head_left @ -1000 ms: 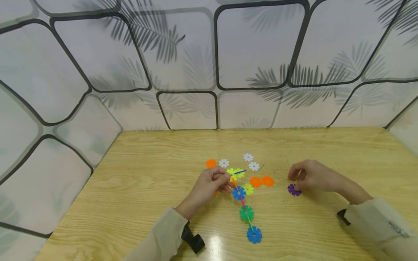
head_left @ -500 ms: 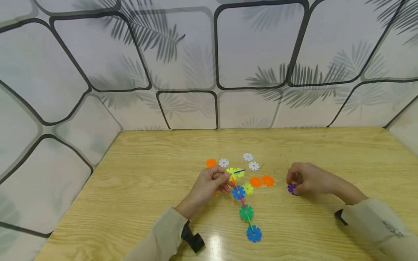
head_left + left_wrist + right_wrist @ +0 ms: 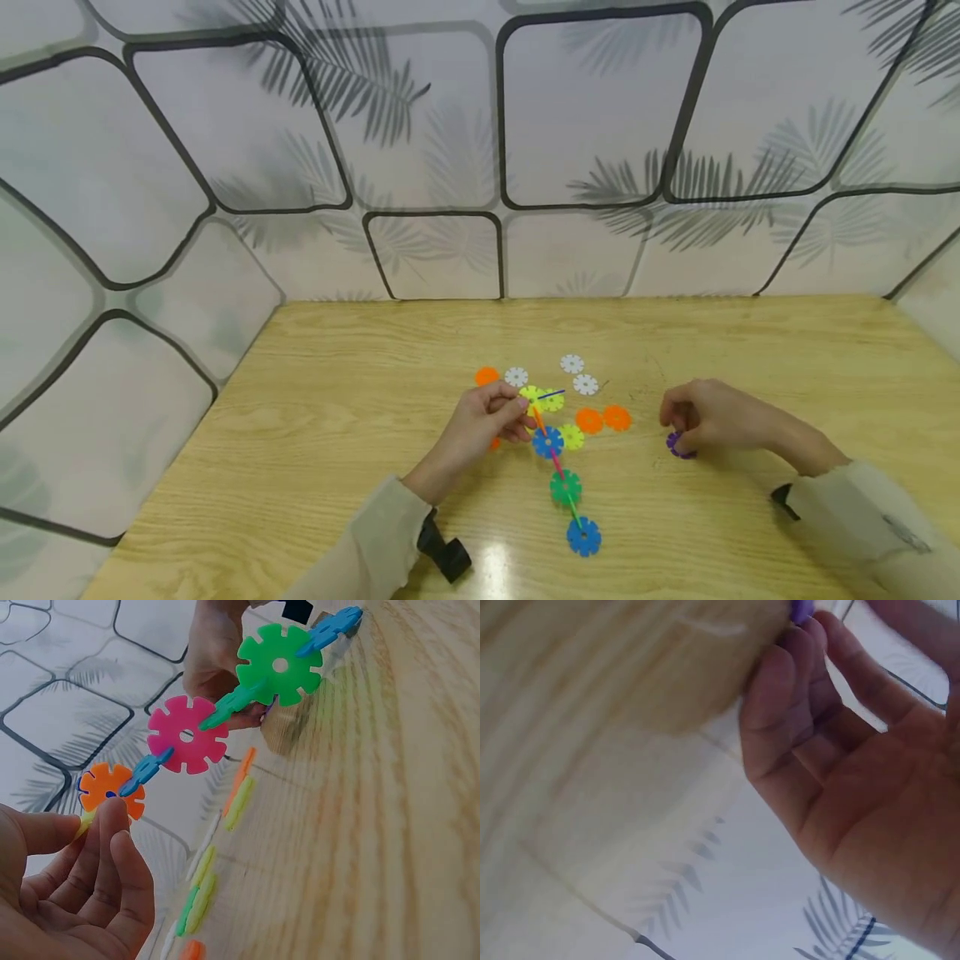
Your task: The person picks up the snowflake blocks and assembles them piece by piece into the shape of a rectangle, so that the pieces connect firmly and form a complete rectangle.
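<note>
My left hand [image 3: 491,414] pinches a chain of notched plastic discs by its yellow end disc [image 3: 532,397] between thumb and fingers. The chain slants down toward me through an orange disc [image 3: 101,784], a blue disc [image 3: 545,444], a pink disc [image 3: 166,746] and a green disc [image 3: 565,489] to a blue disc [image 3: 584,537] at the near end. A dark blue disc [image 3: 553,393] shows edge-on beside the yellow one. At the right, my right hand [image 3: 723,415] pinches a purple notched disc [image 3: 677,445] low at the tabletop, its thumb covering part of it.
On the wooden table [image 3: 337,467] beyond the chain lie loose discs: a white disc [image 3: 572,363], another white disc [image 3: 586,384], an orange disc [image 3: 617,418], a yellow disc [image 3: 572,437] and several others. A patterned wall [image 3: 435,254] closes off the back.
The right hand's fingers have closed in on the purple disc, which tilted and shifted slightly, with the thumb now covering more of it. The left hand and chain have barely moved.
</note>
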Demonstrator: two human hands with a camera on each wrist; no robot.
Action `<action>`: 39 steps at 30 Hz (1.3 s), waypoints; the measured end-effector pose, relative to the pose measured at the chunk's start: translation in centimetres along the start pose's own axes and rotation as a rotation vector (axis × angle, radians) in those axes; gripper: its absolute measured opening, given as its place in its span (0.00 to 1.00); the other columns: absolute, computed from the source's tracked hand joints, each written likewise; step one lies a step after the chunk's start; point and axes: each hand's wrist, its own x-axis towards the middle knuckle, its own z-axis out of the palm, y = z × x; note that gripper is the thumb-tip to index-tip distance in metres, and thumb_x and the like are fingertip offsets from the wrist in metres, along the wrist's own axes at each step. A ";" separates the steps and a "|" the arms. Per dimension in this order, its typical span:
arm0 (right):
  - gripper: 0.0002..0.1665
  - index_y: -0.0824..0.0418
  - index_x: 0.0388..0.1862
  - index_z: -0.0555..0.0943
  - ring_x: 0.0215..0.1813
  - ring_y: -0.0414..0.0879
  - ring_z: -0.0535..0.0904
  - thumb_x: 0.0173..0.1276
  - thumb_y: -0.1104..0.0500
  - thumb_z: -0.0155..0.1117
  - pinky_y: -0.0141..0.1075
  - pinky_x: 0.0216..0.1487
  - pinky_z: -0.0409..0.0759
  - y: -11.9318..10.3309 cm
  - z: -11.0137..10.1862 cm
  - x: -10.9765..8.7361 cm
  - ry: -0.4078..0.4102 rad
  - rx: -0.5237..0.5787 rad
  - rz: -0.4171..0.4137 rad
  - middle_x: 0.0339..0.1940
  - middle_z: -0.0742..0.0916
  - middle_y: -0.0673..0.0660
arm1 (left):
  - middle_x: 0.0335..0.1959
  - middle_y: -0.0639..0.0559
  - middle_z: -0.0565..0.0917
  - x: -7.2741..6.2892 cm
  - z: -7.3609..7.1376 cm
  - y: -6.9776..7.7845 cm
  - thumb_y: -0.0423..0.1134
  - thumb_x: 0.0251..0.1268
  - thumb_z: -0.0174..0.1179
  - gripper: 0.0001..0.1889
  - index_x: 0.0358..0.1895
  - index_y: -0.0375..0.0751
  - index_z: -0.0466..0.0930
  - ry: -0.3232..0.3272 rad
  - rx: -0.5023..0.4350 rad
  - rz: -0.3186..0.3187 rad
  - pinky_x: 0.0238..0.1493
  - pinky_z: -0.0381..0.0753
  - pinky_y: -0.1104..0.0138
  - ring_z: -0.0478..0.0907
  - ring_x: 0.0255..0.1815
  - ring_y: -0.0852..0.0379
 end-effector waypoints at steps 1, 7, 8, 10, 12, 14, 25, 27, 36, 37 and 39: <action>0.15 0.63 0.35 0.80 0.31 0.35 0.73 0.52 0.70 0.77 0.33 0.31 0.77 0.0 0.0 -0.1 -0.007 -0.004 -0.012 0.29 0.80 0.45 | 0.33 0.41 0.88 0.0 0.0 0.0 0.28 0.77 0.54 0.06 0.45 0.26 0.77 0.005 0.002 -0.001 0.37 0.84 0.67 0.82 0.26 0.63; 0.20 0.60 0.32 0.75 0.30 0.35 0.71 0.45 0.72 0.76 0.32 0.28 0.74 0.0 -0.1 -0.2 -0.023 -0.005 -0.083 0.29 0.78 0.46 | 0.35 0.46 0.85 0.1 0.0 0.2 0.30 0.77 0.55 0.06 0.43 0.28 0.78 0.058 0.046 -0.014 0.39 0.84 0.63 0.83 0.35 0.57; 0.21 0.59 0.31 0.74 0.29 0.35 0.70 0.44 0.73 0.75 0.32 0.27 0.73 -0.1 0.0 -0.1 -0.022 -0.003 -0.089 0.28 0.77 0.45 | 0.35 0.46 0.84 0.1 0.0 0.2 0.30 0.77 0.55 0.06 0.43 0.28 0.77 0.062 0.048 -0.019 0.40 0.85 0.62 0.83 0.36 0.55; 0.21 0.58 0.30 0.73 0.28 0.33 0.69 0.44 0.74 0.74 0.31 0.26 0.71 -0.1 0.0 0.0 -0.017 -0.009 -0.103 0.27 0.77 0.43 | 0.36 0.47 0.83 0.1 0.0 0.1 0.31 0.77 0.55 0.06 0.43 0.29 0.77 0.067 0.049 -0.026 0.41 0.85 0.61 0.84 0.39 0.52; 0.21 0.57 0.28 0.73 0.27 0.32 0.68 0.45 0.76 0.73 0.30 0.25 0.70 -0.1 0.1 0.1 -0.013 -0.019 -0.114 0.26 0.76 0.42 | 0.37 0.48 0.83 0.0 0.0 0.1 0.31 0.77 0.55 0.06 0.43 0.29 0.77 0.069 0.047 -0.031 0.42 0.85 0.60 0.84 0.41 0.49; 0.21 0.56 0.27 0.73 0.27 0.32 0.68 0.45 0.76 0.73 0.30 0.24 0.69 -0.2 0.1 0.2 -0.005 -0.030 -0.113 0.25 0.76 0.41 | 0.37 0.48 0.84 -0.1 0.0 0.0 0.31 0.77 0.55 0.06 0.44 0.29 0.77 0.067 0.041 -0.030 0.43 0.85 0.60 0.85 0.43 0.46; 0.12 0.61 0.32 0.76 0.18 0.38 0.72 0.65 0.74 0.68 0.34 0.19 0.75 -2.2 -0.6 1.3 0.072 0.098 -0.015 0.24 0.82 0.48 | 0.38 0.44 0.87 -0.1 0.0 0.0 0.29 0.77 0.52 0.06 0.51 0.31 0.73 0.036 0.028 -0.009 0.43 0.85 0.60 0.86 0.40 0.43; 0.08 0.64 0.35 0.77 0.19 0.39 0.74 0.67 0.74 0.64 0.35 0.19 0.78 -2.7 -0.7 1.6 0.094 0.147 0.005 0.25 0.82 0.50 | 0.38 0.46 0.87 0.0 0.0 0.1 0.29 0.77 0.52 0.09 0.55 0.29 0.72 0.027 0.031 -0.006 0.43 0.85 0.60 0.86 0.39 0.43; 0.10 0.78 0.49 0.77 0.27 0.45 0.82 0.70 0.77 0.58 0.41 0.29 0.86 -4.3 -0.5 3.0 0.191 0.303 0.012 0.32 0.84 0.58 | 0.33 0.51 0.84 0.0 -0.2 0.3 0.28 0.76 0.54 0.14 0.60 0.26 0.74 0.004 0.055 0.009 0.42 0.85 0.60 0.86 0.38 0.43; 0.11 0.78 0.50 0.77 0.28 0.45 0.83 0.70 0.77 0.57 0.42 0.30 0.86 -4.5 -0.4 3.2 0.197 0.324 0.014 0.33 0.84 0.59 | 0.33 0.51 0.84 0.0 -0.1 0.2 0.28 0.76 0.54 0.14 0.60 0.27 0.74 0.009 0.057 0.003 0.42 0.85 0.59 0.86 0.38 0.43; 0.11 0.79 0.50 0.76 0.28 0.47 0.84 0.70 0.77 0.57 0.43 0.31 0.87 -4.8 -0.3 3.6 0.206 0.358 0.016 0.33 0.85 0.60 | 0.35 0.48 0.85 -0.1 -0.1 0.2 0.29 0.76 0.56 0.14 0.59 0.27 0.75 0.016 0.063 -0.003 0.43 0.85 0.59 0.86 0.38 0.43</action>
